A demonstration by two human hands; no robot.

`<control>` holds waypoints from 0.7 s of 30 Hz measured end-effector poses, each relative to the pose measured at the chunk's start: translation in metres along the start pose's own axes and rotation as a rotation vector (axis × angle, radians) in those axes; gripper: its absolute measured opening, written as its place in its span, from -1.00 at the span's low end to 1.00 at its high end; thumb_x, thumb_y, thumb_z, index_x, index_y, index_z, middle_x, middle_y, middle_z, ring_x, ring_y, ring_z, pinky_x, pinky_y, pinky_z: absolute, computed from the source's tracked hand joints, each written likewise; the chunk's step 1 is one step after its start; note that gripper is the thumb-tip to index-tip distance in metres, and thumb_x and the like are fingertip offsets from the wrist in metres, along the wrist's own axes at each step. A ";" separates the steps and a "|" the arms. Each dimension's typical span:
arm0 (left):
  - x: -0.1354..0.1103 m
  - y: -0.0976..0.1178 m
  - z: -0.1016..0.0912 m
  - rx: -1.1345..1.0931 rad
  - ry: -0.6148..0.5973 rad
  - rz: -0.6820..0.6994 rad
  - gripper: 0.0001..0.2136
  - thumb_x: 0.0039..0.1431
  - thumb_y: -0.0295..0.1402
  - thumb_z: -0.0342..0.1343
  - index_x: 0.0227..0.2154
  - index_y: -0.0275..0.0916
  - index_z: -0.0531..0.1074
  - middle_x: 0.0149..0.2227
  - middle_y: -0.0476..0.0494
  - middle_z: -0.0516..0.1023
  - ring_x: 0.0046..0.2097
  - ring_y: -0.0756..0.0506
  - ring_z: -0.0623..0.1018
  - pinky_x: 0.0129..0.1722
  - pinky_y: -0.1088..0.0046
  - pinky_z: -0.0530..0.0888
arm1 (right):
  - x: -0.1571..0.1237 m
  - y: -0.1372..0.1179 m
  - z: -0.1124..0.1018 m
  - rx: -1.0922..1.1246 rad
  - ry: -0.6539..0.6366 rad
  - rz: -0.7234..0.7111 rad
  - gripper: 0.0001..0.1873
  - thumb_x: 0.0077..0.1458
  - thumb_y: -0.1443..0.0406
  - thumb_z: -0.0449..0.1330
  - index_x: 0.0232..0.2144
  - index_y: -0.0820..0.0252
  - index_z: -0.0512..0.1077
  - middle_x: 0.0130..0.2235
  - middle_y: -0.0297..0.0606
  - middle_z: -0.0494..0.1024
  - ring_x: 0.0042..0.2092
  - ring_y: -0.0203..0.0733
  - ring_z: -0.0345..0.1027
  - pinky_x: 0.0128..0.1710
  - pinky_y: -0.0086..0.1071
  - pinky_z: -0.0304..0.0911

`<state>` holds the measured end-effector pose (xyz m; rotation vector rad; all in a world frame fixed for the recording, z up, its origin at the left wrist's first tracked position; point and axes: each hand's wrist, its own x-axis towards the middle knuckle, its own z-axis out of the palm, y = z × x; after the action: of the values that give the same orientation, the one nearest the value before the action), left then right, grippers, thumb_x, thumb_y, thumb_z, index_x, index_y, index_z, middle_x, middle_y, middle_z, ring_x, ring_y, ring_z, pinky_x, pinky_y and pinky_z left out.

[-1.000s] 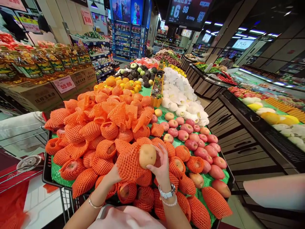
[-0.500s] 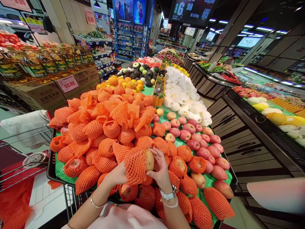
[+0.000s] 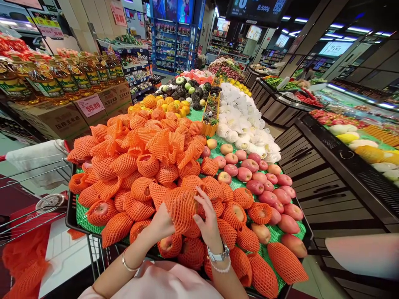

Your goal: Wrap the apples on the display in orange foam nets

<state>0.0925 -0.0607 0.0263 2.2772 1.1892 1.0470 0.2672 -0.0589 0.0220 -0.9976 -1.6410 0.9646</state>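
Note:
Both my hands hold one apple wrapped in an orange foam net [image 3: 182,207] just above the near part of a fruit display. My left hand [image 3: 162,224] grips the net from the left and below. My right hand [image 3: 208,218], with a watch and a bead bracelet at the wrist, is closed on the net's right side, fingers curled over it. The apple inside is fully covered by the net. Around my hands lie several more net-wrapped apples [image 3: 139,189] and, to the right, bare red apples [image 3: 255,185] on green matting [image 3: 81,214].
The display stand's black rim [image 3: 71,216] runs at the near left. Farther back lie oranges [image 3: 168,104], white-wrapped fruit [image 3: 240,120] and dark fruit. A wire trolley [image 3: 28,195] with loose orange nets stands at left. Boxes with oil bottles [image 3: 52,83] line the left; a dark counter [image 3: 330,174] sits right.
The net has been drawn over the apple: a second ago half the yellow apple showed, now it is covered. My hands have sunk a little towards the pile.

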 end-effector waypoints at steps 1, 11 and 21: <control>0.000 0.000 0.001 0.052 0.009 0.027 -0.78 0.22 -0.22 0.03 -0.30 -0.19 0.54 -0.36 -0.13 0.55 -0.22 -0.18 0.53 -0.13 0.24 0.51 | 0.001 -0.002 0.002 -0.042 0.035 0.002 -0.65 0.17 0.12 0.23 0.01 -0.03 0.42 0.26 -0.22 0.30 0.30 -0.07 0.13 0.31 -0.11 -0.02; -0.009 -0.007 0.006 0.165 0.183 0.014 -0.84 0.11 -0.27 0.11 -0.45 -0.25 0.49 -0.38 -0.13 0.55 -0.34 -0.11 0.50 -0.30 0.36 0.49 | 0.001 0.007 0.004 0.251 0.216 0.269 -0.80 0.13 0.12 0.22 -0.37 0.12 0.39 -0.41 -0.41 0.39 -0.34 -0.30 0.30 -0.27 -0.43 0.24; -0.020 -0.021 0.026 -0.500 0.442 -0.684 -0.73 0.23 -0.20 0.07 -0.33 -0.33 0.50 -0.39 -0.10 0.56 -0.30 -0.08 0.56 -0.22 0.31 0.57 | -0.005 0.013 0.002 0.292 0.097 0.225 -0.49 -0.16 0.13 0.46 -0.16 0.08 0.41 -0.32 -0.40 0.48 -0.25 -0.25 0.39 -0.16 -0.41 0.29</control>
<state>0.0932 -0.0645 -0.0126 1.1567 1.4987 1.3796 0.2687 -0.0587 0.0078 -1.0234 -1.2809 1.2462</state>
